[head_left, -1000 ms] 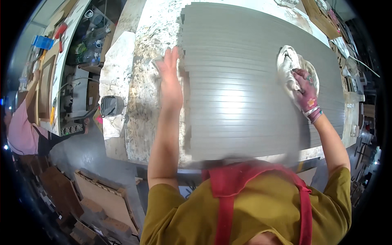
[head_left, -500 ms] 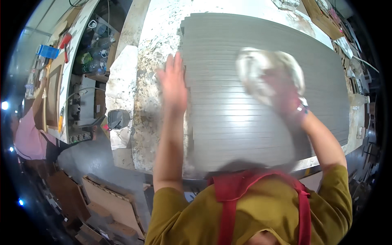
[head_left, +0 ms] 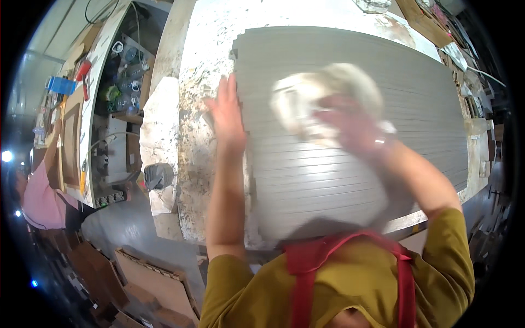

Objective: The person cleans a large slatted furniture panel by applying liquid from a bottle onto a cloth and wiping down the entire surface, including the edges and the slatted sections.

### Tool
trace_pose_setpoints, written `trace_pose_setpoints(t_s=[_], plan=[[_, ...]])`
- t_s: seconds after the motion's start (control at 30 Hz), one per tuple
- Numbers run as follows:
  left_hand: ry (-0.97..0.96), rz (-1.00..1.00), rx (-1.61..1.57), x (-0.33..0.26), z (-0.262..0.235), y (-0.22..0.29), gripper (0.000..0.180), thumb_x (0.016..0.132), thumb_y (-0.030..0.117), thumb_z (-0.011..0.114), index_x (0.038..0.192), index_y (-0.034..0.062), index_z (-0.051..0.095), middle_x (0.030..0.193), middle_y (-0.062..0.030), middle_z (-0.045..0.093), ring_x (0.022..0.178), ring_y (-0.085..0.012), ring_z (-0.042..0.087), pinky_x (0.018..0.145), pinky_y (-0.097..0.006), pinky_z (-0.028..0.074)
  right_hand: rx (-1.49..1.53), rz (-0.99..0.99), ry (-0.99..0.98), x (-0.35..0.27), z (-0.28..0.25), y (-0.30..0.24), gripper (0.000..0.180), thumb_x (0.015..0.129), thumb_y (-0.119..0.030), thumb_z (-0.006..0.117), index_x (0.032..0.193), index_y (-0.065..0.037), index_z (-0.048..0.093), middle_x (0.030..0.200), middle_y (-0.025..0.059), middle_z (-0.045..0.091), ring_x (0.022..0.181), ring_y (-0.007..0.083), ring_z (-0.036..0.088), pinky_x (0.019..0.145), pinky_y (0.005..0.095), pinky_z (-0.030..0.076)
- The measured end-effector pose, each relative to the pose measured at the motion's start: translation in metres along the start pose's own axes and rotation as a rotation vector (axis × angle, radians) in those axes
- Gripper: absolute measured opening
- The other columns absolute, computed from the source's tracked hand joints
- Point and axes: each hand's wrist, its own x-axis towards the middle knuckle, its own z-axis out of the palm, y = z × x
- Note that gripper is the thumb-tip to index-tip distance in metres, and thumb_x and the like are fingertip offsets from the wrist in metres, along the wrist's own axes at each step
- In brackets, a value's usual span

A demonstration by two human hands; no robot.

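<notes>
Grey strips (head_left: 322,188) lie side by side on the worktable, forming one broad flat panel with a stepped left edge. Over their upper middle, my right hand (head_left: 353,128) presses a bunched white cloth (head_left: 306,104), both smeared by motion. My left hand (head_left: 227,117) rests flat against the panel's left edge, fingers stretched out and pointing away from me. Nothing shows in it. The cloth hides the strips beneath it.
The paint-spotted worktable (head_left: 199,180) carries a small grey container (head_left: 158,176) on white paper at its left. A shelf with plastic bottles (head_left: 128,85) stands farther left, where a person in a pink top (head_left: 44,199) works. Cardboard boxes (head_left: 156,276) lie on the floor, lower left.
My right hand has swept the cloth leftward across the grey strips. My left hand stays at the left edge. The whole view has shifted slightly.
</notes>
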Motion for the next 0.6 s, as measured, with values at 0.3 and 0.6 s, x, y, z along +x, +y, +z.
trace_pose_setpoints(t_s=[0.3, 0.6], plan=[[-0.017, -0.062, -0.468, 0.011, 0.009, -0.008, 0.089, 0.089, 0.072, 0.008, 0.15, 0.0072, 0.015, 0.154, -0.0063, 0.025, 0.141, -0.0301, 0.024, 0.115, -0.047, 0.021, -0.053, -0.231, 0.134, 0.067, 0.047, -0.064, 0.039, 0.067, -0.011, 0.067, 0.106, -0.013, 0.059, 0.117, 0.0087, 0.055, 0.106, 0.0295, 0.055, 0.088, 0.0453, 0.043], [-0.002, -0.07, 0.112, 0.014, 0.015, 0.014, 0.09, 0.085, 0.073, -0.008, 0.152, 0.017, 0.011, 0.158, 0.0008, 0.016, 0.146, -0.0276, -0.001, 0.114, -0.047, -0.009, -0.04, 0.249, 0.137, -0.067, -0.019, 0.08, 0.042, 0.071, -0.015, 0.075, 0.111, -0.009, 0.064, 0.116, 0.0141, 0.057, 0.105, 0.0317, 0.057, 0.089, 0.0423, 0.047]])
